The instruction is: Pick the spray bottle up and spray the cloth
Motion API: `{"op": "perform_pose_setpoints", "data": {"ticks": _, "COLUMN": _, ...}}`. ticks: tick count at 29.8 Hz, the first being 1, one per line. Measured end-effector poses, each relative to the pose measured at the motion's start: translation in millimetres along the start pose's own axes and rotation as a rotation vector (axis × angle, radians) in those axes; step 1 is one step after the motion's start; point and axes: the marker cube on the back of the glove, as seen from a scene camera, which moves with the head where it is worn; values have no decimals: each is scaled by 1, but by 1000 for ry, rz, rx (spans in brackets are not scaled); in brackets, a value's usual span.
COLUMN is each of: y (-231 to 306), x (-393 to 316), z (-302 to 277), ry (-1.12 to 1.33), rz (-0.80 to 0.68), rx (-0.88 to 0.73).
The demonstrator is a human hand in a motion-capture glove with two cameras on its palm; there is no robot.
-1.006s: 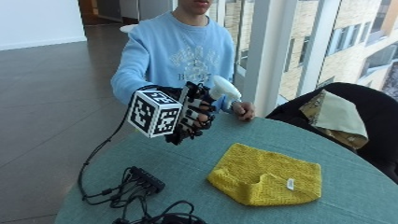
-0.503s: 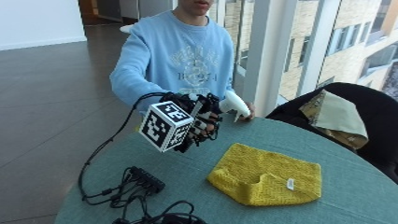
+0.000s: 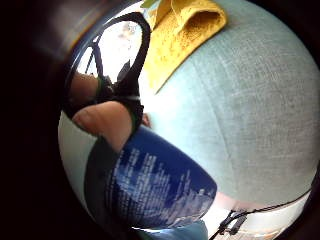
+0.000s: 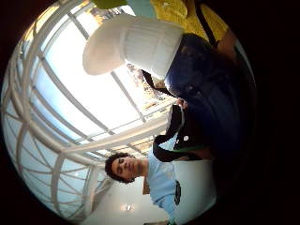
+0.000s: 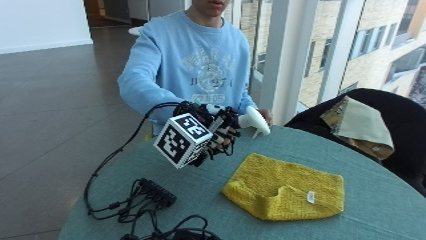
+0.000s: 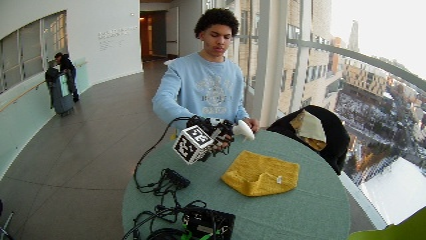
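Gloved and raised above the round teal surface (image 5: 373,200), the right hand (image 5: 216,135) has its fingers curled round the spray bottle (image 5: 253,121), holding it clear of the cloth below. From the outside view the bottle's white spray head sticks out past the hand toward the window side, its nozzle tilted down toward the yellow cloth (image 5: 286,187). The bottle's dark blue body is mostly hidden behind the glove and its straps in this view.

The little finger side palm view shows that blue body (image 3: 160,185) close against the palm, printed with small white text, with a bare fingertip (image 3: 102,122) lying on it just above the label. Beyond it, the teal surface (image 3: 250,110) spreads out and the yellow cloth (image 3: 185,35) lies on it, well apart from the bottle. The thumb side palm view shows the ribbed white collar and spray head (image 4: 136,44) meeting the blue body (image 4: 206,84), with the yellow cloth (image 4: 187,11) just past them.

On the surface the cloth lies roughly flat, one near corner folded over itself, a small white tag on its near side. The person's bare left hand (image 5: 265,116) sits at the far rim of the surface, just behind the spray head; whether it touches the bottle cannot be told. A black chair (image 5: 393,130) with a pale cloth (image 5: 359,122) draped over it stands beside the surface
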Motion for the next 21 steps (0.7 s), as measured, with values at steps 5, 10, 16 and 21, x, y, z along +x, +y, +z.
{"op": "perform_pose_setpoints", "data": {"ticks": 5, "y": -1, "x": 1, "z": 0, "ry": 11, "rz": 24, "rx": -1}}
{"op": "perform_pose_setpoints", "data": {"ticks": 10, "y": -3, "x": 4, "z": 1, "ry": 12, "rz": 47, "rx": -4}}
{"op": "perform_pose_setpoints", "data": {"ticks": 16, "y": -5, "x": 5, "z": 3, "ry": 6, "rz": 58, "rx": -7}}
{"op": "perform_pose_setpoints", "data": {"ticks": 21, "y": -6, "x": 5, "z": 4, "ry": 6, "rz": 66, "rx": -7}}
